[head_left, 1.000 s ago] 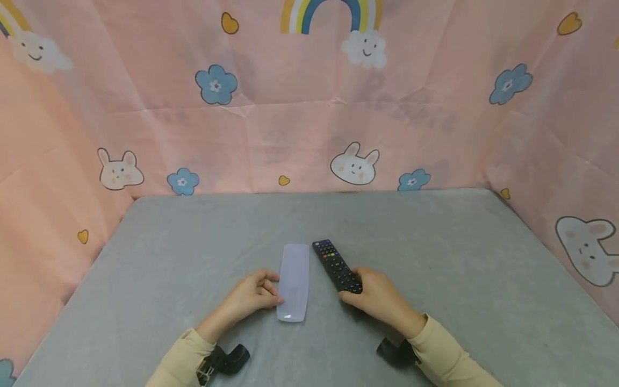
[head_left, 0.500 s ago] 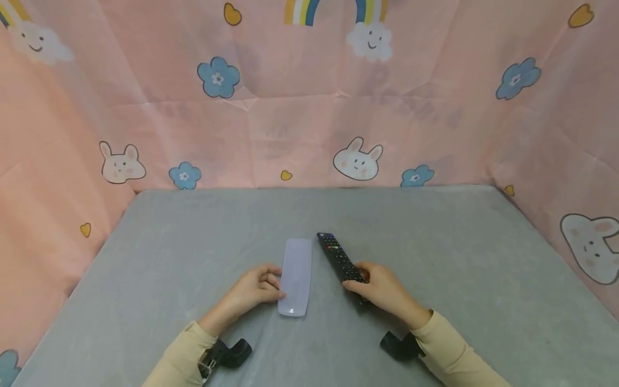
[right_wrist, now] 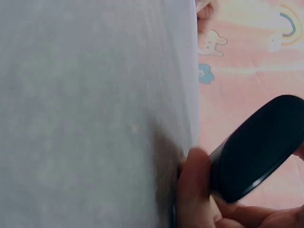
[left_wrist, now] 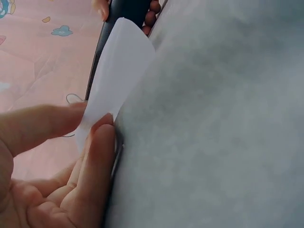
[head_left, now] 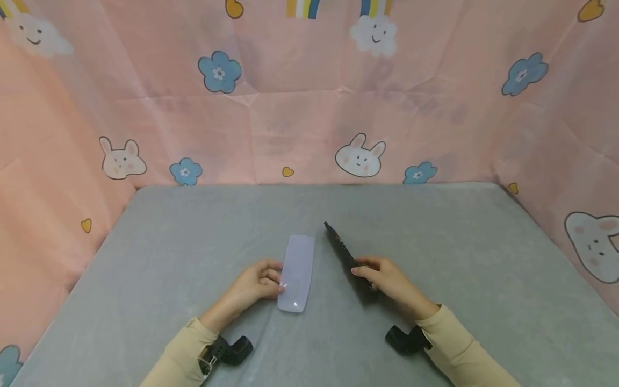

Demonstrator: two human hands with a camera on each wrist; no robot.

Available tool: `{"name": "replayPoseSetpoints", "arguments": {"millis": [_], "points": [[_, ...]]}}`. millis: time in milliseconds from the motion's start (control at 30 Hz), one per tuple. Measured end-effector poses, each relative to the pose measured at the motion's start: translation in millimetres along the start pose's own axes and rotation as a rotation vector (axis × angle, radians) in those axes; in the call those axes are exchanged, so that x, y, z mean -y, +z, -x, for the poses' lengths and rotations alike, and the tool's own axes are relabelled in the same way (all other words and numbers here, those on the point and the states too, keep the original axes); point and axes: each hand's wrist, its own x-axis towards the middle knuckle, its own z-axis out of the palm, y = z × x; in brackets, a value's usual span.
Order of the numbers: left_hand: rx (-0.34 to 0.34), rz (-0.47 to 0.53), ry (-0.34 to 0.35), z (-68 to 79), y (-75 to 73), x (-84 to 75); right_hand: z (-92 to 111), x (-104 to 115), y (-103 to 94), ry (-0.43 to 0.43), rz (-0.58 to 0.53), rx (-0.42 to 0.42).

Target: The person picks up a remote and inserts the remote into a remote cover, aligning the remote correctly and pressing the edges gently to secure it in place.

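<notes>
A translucent, pale lilac remote cover (head_left: 297, 274) lies at the middle of the table, its left edge pinched by my left hand (head_left: 251, 282). In the left wrist view the thumb and fingers (left_wrist: 97, 161) grip the near part of the cover (left_wrist: 118, 66). To its right, my right hand (head_left: 391, 282) holds a black remote control (head_left: 340, 250) by its lower end. The remote is tilted on its side, so its buttons are mostly turned out of sight. Up close in the right wrist view, the remote's dark, smooth end (right_wrist: 261, 147) sticks out between thumb and fingers. A gap separates remote and cover.
A grey cloth-covered table (head_left: 193, 226) spreads beneath both hands. Pink patterned fabric (head_left: 290, 118) hangs along the back and both sides. Black wrist-worn devices (head_left: 237, 350) sit at both cuffs.
The right hand has raised the remote and rolled it from face up onto its side, shifting a little right. The left hand keeps its hold, and the cover now leans slightly. The head view has tilted down.
</notes>
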Motion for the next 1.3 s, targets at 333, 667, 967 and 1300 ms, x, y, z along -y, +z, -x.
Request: {"name": "replayPoseSetpoints", "arguments": {"millis": [333, 667, 967, 1300], "points": [[-0.100, 0.043, -0.019, -2.0, 2.4, 0.5, -3, -9, -10.5, -0.058, -0.353, 0.136], [-0.225, 0.000, -0.035, 0.6, 5.8, -4.1, -6, -11, -9.7, -0.093, -0.449, 0.187], [-0.332, -0.228, -0.015, -0.1, 10.3, -4.6, -6, -12, -9.3, -0.080, -0.440, 0.182], [-0.244, -0.621, 0.054, 3.2, 15.4, -6.1, -6, -12, -10.1, -0.064, -0.440, 0.188]]}}
